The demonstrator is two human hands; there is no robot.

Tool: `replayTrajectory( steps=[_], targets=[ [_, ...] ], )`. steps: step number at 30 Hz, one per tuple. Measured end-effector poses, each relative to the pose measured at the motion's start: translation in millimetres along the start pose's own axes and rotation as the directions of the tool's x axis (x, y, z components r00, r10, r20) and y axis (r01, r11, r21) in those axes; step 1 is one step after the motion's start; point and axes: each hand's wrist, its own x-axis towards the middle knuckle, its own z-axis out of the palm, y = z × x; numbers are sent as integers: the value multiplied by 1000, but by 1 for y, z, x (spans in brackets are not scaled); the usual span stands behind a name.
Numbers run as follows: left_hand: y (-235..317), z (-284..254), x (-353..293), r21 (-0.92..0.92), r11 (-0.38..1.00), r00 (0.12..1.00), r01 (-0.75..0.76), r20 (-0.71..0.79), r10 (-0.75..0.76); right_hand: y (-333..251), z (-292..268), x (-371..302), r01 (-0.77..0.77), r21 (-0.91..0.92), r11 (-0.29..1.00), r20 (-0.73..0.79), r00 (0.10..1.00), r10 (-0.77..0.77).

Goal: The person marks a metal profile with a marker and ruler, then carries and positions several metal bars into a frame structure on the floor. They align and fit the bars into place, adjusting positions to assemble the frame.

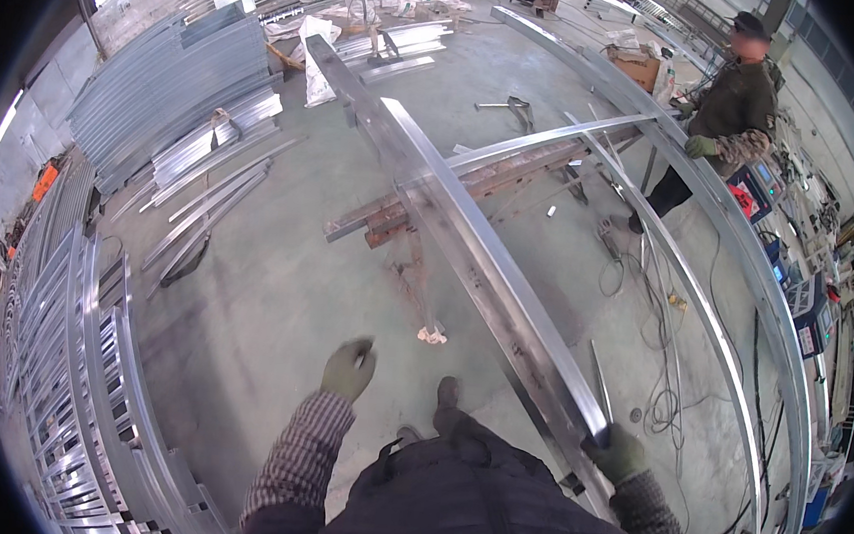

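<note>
With twelve o'clock pointing straight ahead of the worker, the right hand (618, 453) is reaching out at three, its olive glove wrapping its fingers around the near end of a bright metal bar (488, 257). That bar — smooth, straight-edged, shining like a mirror along one face — is running away toward eleven, lying along a broader, duller steel beam (467, 266). The left hand (349, 366) is hanging over the floor at ten, apart from the metal, its gloved fingers curling loosely with a narrow gap beside the thumb. Both cuffs are showing a coarse checked weave.

A slim, silvery crosspiece (557, 142) is stretching from the beam toward one o'clock, and under it rough, rust-brown steel members (494, 177) are resting. Another person (730, 110) in a dark top is standing at one, beside a long pale rail (724, 195). Ribbed grey sheets (175, 87) are leaning between ten and eleven; at nine, stacked glossy profiles (76, 390) are gleaming in long parallel strips.
</note>
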Motion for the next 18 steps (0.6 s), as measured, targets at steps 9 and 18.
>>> replayTrajectory(
  steps=[9,18],
  targets=[
    [223,14,249,187,196,270,-963,721,638,-44,-12,6,-65,-238,969,315,939,140],
    [202,28,318,21,249,152,-968,840,521,-69,2,27,-131,-81,988,258,955,147]
  ],
)
